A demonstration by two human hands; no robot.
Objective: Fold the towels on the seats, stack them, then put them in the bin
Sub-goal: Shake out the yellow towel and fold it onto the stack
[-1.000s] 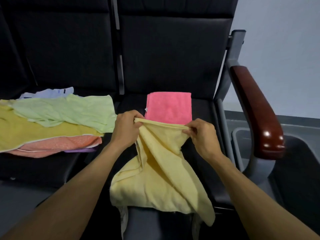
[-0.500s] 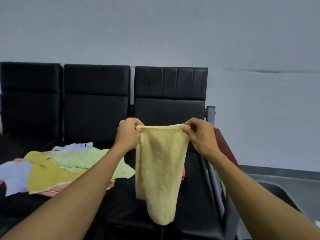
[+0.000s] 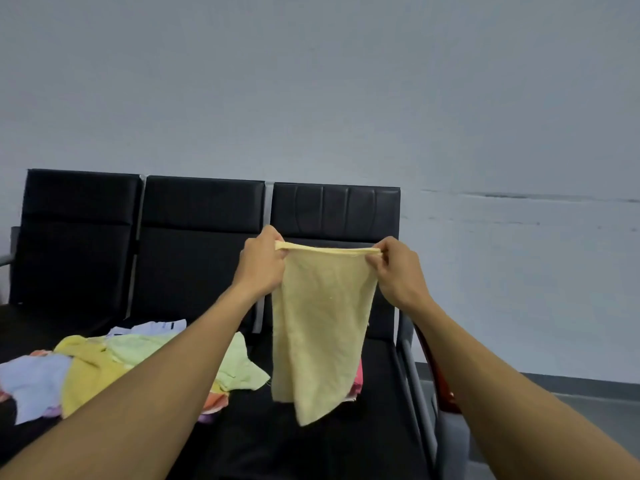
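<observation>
At the far left, on the black seats (image 3: 194, 271), you have a loose pile of unfolded towels (image 3: 104, 368): pale blue, yellow, light green, white and an orange edge underneath, all overlapping. Moving right, your left hand (image 3: 259, 265) is raised in front of the backrests, fingers curled round the left top corner of the pale yellow towel (image 3: 318, 334). That towel hangs straight down from a taut top edge, its lower end tapering to a point above the right-hand seat. Behind its lower right side a strip of the pink towel (image 3: 358, 379) shows on the seat. Your right hand (image 3: 398, 271) pinches the right top corner. Further right stands the dark red armrest (image 3: 441, 389).
</observation>
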